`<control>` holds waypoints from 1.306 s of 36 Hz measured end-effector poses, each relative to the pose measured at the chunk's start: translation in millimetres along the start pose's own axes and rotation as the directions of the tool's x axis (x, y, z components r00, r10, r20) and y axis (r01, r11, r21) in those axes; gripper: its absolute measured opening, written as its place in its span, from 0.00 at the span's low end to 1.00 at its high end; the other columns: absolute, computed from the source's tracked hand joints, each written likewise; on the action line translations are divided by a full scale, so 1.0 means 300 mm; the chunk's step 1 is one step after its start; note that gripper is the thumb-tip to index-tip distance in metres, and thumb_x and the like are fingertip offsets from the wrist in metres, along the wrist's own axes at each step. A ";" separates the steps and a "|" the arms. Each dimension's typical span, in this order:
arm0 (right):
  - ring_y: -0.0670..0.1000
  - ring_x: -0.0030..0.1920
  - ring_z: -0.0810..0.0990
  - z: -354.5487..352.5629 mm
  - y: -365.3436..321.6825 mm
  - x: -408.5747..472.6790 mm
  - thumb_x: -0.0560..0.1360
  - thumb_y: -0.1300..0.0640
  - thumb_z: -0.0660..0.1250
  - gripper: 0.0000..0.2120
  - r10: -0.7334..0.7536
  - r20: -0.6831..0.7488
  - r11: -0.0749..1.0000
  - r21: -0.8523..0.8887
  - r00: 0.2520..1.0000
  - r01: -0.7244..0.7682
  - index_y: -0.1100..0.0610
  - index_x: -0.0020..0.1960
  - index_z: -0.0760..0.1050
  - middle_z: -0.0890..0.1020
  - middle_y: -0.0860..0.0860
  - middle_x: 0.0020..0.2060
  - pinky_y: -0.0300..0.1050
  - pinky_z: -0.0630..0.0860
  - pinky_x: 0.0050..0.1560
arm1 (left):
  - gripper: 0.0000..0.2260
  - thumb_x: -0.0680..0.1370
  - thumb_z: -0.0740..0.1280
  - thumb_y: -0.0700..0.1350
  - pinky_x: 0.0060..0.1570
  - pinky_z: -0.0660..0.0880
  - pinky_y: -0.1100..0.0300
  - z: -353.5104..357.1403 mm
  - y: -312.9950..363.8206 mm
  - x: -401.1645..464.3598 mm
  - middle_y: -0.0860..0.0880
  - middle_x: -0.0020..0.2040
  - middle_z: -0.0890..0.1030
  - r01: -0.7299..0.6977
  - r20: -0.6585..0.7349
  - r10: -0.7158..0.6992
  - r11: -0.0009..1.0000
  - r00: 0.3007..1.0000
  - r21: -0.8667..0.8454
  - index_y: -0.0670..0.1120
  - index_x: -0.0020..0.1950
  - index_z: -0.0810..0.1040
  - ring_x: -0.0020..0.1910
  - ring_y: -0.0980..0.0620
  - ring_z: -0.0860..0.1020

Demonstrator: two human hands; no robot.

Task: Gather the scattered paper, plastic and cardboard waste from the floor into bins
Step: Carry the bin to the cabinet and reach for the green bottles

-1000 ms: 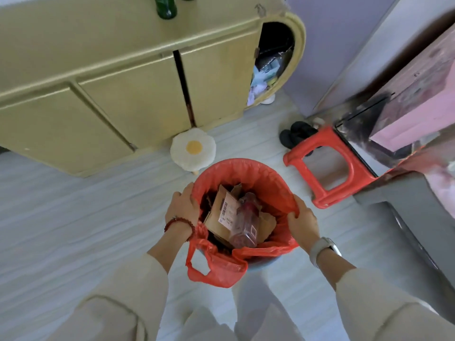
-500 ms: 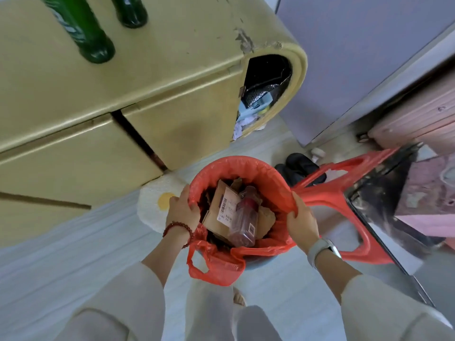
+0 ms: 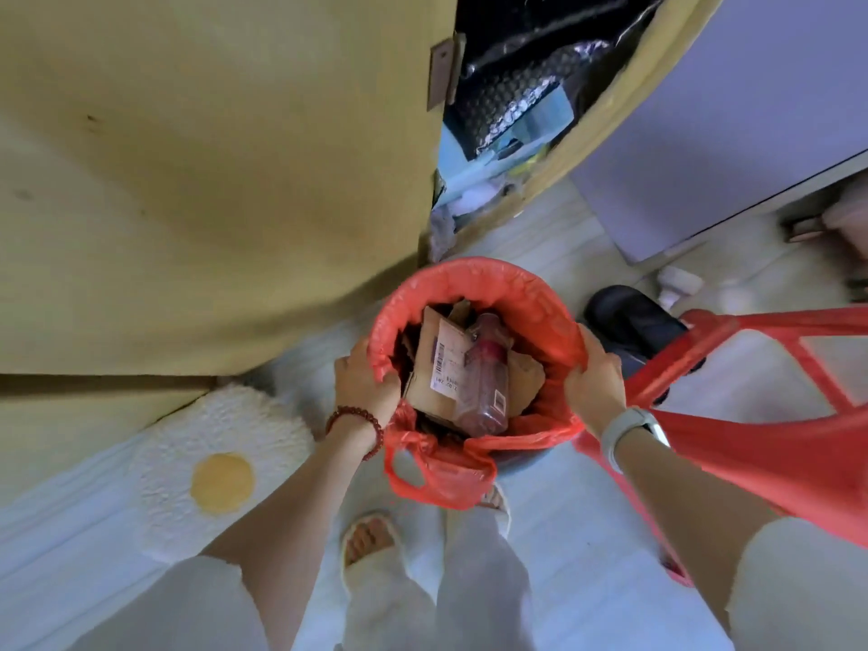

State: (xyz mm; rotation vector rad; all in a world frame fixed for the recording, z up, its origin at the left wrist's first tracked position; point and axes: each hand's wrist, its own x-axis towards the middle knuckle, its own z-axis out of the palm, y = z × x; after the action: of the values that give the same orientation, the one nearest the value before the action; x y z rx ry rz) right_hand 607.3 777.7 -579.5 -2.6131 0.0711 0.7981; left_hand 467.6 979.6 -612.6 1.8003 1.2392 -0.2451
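Observation:
A round bin lined with a red plastic bag hangs in front of me above the floor. My left hand grips its left rim, fingers curled over the bag. My right hand grips the right rim the same way. Inside lie a piece of brown cardboard with a white barcode label and a clear plastic bottle with a reddish inside, lying on top. A loose handle loop of the bag dangles over the near rim.
A yellow cabinet fills the upper left, its right end compartment open and stuffed with items. A red plastic stool stands at my right. An egg-shaped fluffy mat lies at the left. Black shoes sit beyond the bin.
I have carried the bin forward, closer to the cabinet and the red stool; the green bottles on the cabinet top have left the view. Both hands keep the same grip on the rim.

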 end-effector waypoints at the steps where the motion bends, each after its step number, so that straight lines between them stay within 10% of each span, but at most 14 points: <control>1: 0.65 0.61 0.70 0.003 0.002 0.034 0.74 0.65 0.53 0.28 0.012 -0.014 1.000 0.018 1.000 -0.012 0.50 0.73 0.58 0.67 0.64 0.63 0.50 0.66 0.64 | 0.17 0.72 0.59 0.35 0.39 0.74 0.59 0.022 0.018 0.011 0.43 0.52 0.73 -0.015 -0.013 0.014 1.000 1.000 -0.013 0.47 0.60 0.71 0.39 0.57 0.73; 13: 0.66 0.61 0.71 -0.104 -0.052 0.018 0.71 0.61 0.55 0.26 -0.014 0.077 0.996 -0.083 0.997 0.020 0.54 0.69 0.63 0.72 0.61 0.63 0.57 0.69 0.61 | 0.19 0.72 0.60 0.43 0.47 0.78 0.48 -0.026 0.199 -0.044 0.42 0.58 0.75 0.007 0.030 -0.012 0.989 0.999 0.147 0.49 0.63 0.69 0.52 0.43 0.76; 19: 0.58 0.65 0.70 -0.361 -0.315 -0.219 0.79 0.61 0.52 0.18 -0.089 0.266 0.993 -0.049 0.960 0.106 0.61 0.67 0.67 0.73 0.60 0.64 0.46 0.64 0.64 | 0.18 0.76 0.60 0.44 0.55 0.69 0.60 -0.244 0.453 -0.321 0.47 0.60 0.73 -0.120 0.071 0.111 0.984 0.991 0.134 0.47 0.66 0.70 0.58 0.48 0.73; 22: 0.53 0.68 0.67 -0.494 -0.460 -0.365 0.79 0.58 0.40 0.24 -0.223 0.360 0.969 -0.018 0.906 0.245 0.64 0.66 0.67 0.71 0.56 0.66 0.40 0.61 0.65 | 0.15 0.77 0.60 0.43 0.56 0.66 0.62 -0.413 0.578 -0.490 0.43 0.60 0.74 -0.166 0.029 0.163 0.980 0.986 0.107 0.44 0.63 0.72 0.60 0.47 0.71; 31: 0.55 0.56 0.77 -0.783 -0.969 -0.717 0.78 0.61 0.55 0.14 -0.536 0.357 0.841 0.151 0.765 0.519 0.59 0.60 0.75 0.80 0.56 0.56 0.44 0.70 0.56 | 0.16 0.77 0.61 0.40 0.62 0.65 0.59 -0.927 0.811 -0.754 0.43 0.63 0.72 -0.243 -0.230 0.237 0.970 0.944 0.002 0.44 0.65 0.71 0.63 0.47 0.70; 42: 0.49 0.48 0.75 -0.803 -1.571 -0.906 0.78 0.60 0.58 0.15 -0.772 0.202 0.634 0.294 0.602 0.715 0.56 0.64 0.70 0.77 0.53 0.54 0.34 0.68 0.44 | 0.15 0.73 0.68 0.44 0.46 0.69 0.59 -1.429 0.778 -0.762 0.43 0.53 0.72 -0.198 -0.725 -0.012 0.959 0.689 -0.204 0.39 0.55 0.71 0.49 0.46 0.73; 47: 0.53 0.69 0.64 -0.756 -1.799 -0.943 0.76 0.56 0.63 0.30 -0.815 0.142 0.573 0.345 0.562 0.743 0.57 0.74 0.53 0.61 0.55 0.71 0.47 0.65 0.67 | 0.33 0.66 0.76 0.48 0.58 0.68 0.54 -1.586 0.755 -0.693 0.41 0.61 0.67 -0.216 -0.810 -0.129 0.929 0.572 -0.301 0.38 0.64 0.65 0.59 0.42 0.68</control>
State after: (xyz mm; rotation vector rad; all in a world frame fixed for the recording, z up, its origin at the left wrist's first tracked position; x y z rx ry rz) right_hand 578.5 1163.6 -57.1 -1.9122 -0.9711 0.7295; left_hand 407.1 1189.4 -89.9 1.6080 1.7122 0.9446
